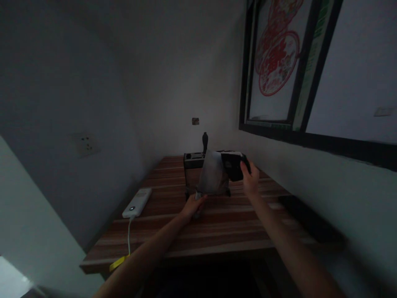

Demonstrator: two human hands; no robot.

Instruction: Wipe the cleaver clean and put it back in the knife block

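In the middle of the head view my right hand (pixel 250 179) is closed around the right end of a black boxy object (pixel 232 166), held above the table. Against its left side stands a pale grey, sheet-like bag (pixel 211 176); the dim light hides what it is made of. My left hand (pixel 194 203) is closed by the bag's lower left corner, with something small and pale at its fingertips that I cannot make out. Just behind stands a box-shaped device (pixel 192 174) with a dark top panel, and a dark upright handle-like piece (pixel 205 141) rises near it.
A white power bank (pixel 138 203) with a white cable and yellow tag (pixel 118 262) lies at the left of the striped wooden table (pixel 173 225). A long black item (pixel 310 217) lies along the right edge. Walls close in on both sides; a framed window (pixel 276 62) hangs right.
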